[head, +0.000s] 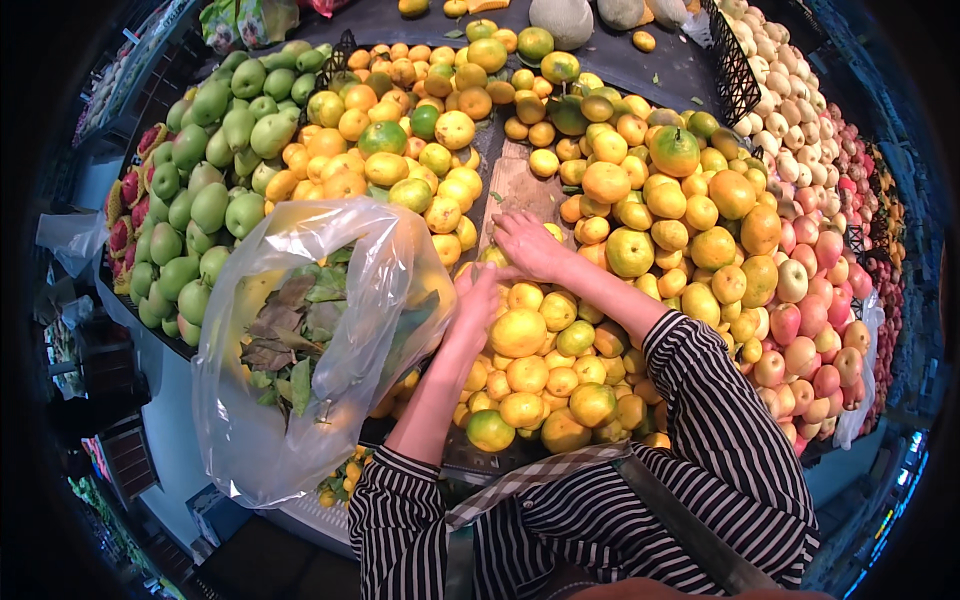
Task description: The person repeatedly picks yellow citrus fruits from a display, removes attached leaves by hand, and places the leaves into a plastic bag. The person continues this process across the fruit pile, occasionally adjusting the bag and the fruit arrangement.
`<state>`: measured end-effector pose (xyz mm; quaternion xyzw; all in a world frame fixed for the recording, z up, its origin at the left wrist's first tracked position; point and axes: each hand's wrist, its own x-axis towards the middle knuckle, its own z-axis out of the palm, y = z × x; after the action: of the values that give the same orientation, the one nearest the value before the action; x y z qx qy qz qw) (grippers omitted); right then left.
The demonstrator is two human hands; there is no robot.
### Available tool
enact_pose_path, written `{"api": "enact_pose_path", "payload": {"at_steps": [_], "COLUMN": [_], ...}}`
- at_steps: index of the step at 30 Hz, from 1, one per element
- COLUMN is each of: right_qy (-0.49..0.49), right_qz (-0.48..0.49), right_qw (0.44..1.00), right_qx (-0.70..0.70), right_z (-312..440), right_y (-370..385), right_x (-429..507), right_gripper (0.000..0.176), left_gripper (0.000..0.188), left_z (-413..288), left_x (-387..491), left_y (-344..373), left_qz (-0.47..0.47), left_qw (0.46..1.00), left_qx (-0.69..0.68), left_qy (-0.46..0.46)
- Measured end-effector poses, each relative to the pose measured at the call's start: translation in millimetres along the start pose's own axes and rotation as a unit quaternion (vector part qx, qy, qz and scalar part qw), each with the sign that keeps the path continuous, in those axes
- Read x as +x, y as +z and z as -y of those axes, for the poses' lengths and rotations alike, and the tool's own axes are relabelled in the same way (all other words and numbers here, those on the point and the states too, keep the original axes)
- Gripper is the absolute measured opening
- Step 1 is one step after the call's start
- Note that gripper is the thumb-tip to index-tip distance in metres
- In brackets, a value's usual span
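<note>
My left hand [474, 300] lies at the middle of the mandarin pile, beside the open rim of a clear plastic bag [300, 442]. Whether its fingers grip anything is hidden. The bag, with green and brown leaves [296, 322] in it, rests over the left part of the fruit. My right hand [529, 244] reaches past the left one, palm down, touching or nearly touching it, at the near end of a bare wooden board [517, 180]. A small yellow fruit [553, 231] shows just beyond its knuckles. Yellow-orange mandarins [517, 332] are heaped below and between my forearms.
Green pears [210, 206] are piled at the left, red-pink apples [814, 315] at the right, with pale round fruit [787, 112] behind them. A black plastic crate [731, 67] edges the dark display surface [652, 71] at the back, where netted melons [561, 21] lie.
</note>
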<state>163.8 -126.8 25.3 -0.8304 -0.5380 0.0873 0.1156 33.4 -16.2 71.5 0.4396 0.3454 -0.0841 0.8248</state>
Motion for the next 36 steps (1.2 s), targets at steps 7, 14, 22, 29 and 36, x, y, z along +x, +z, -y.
{"api": "enact_pose_path", "payload": {"at_steps": [7, 14, 22, 29, 36], "right_qy": [0.038, -0.07, -0.098, -0.023, 0.083], "right_qz": [0.005, -0.008, -0.094, -0.184, -0.085], "right_qw": [0.982, 0.955, 0.935, 0.924, 0.966], "right_qx": [0.183, 0.289, 0.329, 0.335, 0.229], "right_z": [3, 18, 21, 17, -8], "right_y": [-24, -56, -61, -70, -81], "right_x": [-26, -51, -58, -60, -65], "right_gripper": [0.058, 0.058, 0.062, 0.06, 0.059], "left_gripper": [0.022, 0.036, 0.027, 0.019, 0.013], "left_z": [9, 10, 5, -5, -2], "left_x": [7, -2, 5, -8, -5], "left_y": [0, 2, 2, 8, 3], "left_qz": [-0.055, -0.061, 0.03, 0.089, 0.112], "left_qw": [0.988, 0.898, 0.963, 0.995, 0.988], "left_qx": [0.111, 0.349, 0.19, -0.001, -0.086], "left_qy": [0.097, 0.261, 0.187, 0.049, 0.068]}}
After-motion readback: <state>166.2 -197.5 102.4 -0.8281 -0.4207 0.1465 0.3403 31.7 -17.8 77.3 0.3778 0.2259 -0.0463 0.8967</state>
